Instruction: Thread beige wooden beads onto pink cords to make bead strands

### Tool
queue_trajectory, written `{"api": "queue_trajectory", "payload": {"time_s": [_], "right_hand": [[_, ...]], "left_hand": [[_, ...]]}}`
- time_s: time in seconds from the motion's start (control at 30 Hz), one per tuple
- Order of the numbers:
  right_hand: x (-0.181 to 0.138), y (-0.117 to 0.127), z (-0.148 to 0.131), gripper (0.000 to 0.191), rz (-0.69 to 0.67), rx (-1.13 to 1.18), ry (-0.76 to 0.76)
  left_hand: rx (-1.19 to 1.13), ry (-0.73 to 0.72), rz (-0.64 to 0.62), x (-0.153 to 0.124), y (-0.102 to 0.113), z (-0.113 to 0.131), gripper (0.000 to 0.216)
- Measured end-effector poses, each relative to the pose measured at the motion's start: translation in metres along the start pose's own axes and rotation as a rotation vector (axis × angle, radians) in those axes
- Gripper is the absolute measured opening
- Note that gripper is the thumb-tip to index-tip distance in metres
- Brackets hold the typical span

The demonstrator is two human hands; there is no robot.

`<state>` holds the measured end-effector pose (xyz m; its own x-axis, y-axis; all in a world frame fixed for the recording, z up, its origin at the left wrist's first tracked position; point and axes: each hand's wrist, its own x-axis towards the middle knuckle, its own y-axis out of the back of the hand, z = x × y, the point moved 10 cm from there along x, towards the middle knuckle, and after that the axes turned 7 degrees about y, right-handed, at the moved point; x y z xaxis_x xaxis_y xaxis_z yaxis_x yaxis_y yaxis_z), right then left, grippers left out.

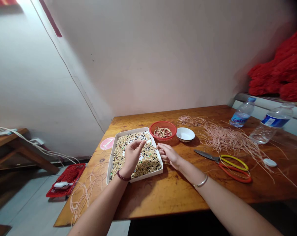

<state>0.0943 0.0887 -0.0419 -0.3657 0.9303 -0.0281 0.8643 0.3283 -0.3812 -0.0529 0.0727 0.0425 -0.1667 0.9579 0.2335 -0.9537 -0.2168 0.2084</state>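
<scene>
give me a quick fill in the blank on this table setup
The left hand wears a dark red beaded ____.
The right hand is beside a shallow white tray of mixed beads.
A round red plastic basket of looped cord sits next to a small white ____.
On the wooden table, right of the right hand, lie steel ____ with yellow and orange handles.

bracelet, bowl, scissors

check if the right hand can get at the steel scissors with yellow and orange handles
Probably yes: the right hand is close by, and only bare wooden tabletop lies between it and the scissors, with nothing standing in the way.
</scene>
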Motion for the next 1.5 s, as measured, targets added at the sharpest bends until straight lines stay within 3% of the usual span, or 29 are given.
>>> {"api": "queue_trajectory", "payload": {"time_s": [0.27,0.57,0.97,1.27,1.37,1.5], "right_hand": [[0.002,0.000,0.001,0.039,-0.013,-0.108,0.033],[0.007,0.009,-0.013,0.043,0.072,-0.278,0.213],[0.004,0.003,-0.033,0.044,0.036,-0.449,0.407],[-0.010,0.027,-0.057,0.045,0.300,-0.668,0.557],[-0.013,0.026,-0.064,0.045,0.307,-0.596,0.590],[-0.007,0.006,-0.048,0.043,0.094,-0.264,0.424]], "left_hand": [[0.038,-0.064,0.042,0.001,0.004,0.001,0.030],[0.063,-0.120,0.063,-0.001,0.007,0.002,0.026],[0.181,-0.197,0.129,-0.012,0.006,0.016,0.021],[0.168,-0.187,0.101,-0.013,0.002,0.017,0.020],[0.183,-0.178,0.067,-0.015,-0.002,0.018,0.018],[0.196,-0.159,-0.016,-0.019,-0.013,0.016,0.017]]}}
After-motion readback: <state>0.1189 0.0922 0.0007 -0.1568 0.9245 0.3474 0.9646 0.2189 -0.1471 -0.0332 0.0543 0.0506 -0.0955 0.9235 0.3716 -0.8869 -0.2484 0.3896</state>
